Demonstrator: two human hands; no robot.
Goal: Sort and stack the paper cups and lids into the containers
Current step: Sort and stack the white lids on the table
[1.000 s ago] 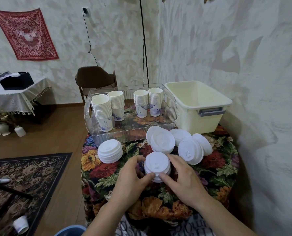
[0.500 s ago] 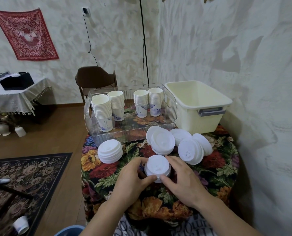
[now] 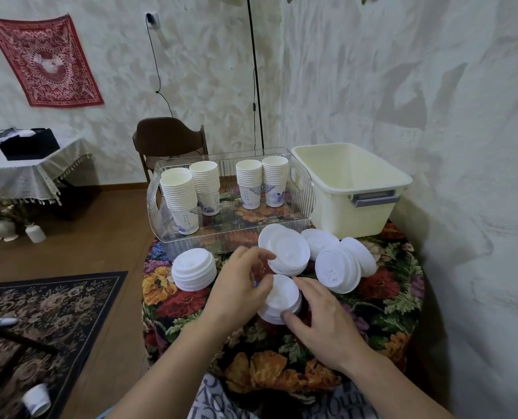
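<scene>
- L hand (image 3: 236,285) & R hand (image 3: 327,325): fingers curled round short stack of round white plastic lids (image 3: 280,299)
- stack prob. resting on floral-cloth counter (image 3: 387,297)
- ribbed clear tray (image 3: 230,237) w/ nested paper cups (image 3: 180,192)

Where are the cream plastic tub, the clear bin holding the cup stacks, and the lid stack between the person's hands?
cream plastic tub (image 3: 361,212): head view, front wall.
clear bin (image 3: 305,193): head view, right end wall.
lid stack (image 3: 281,293): head view, top lid.
</scene>
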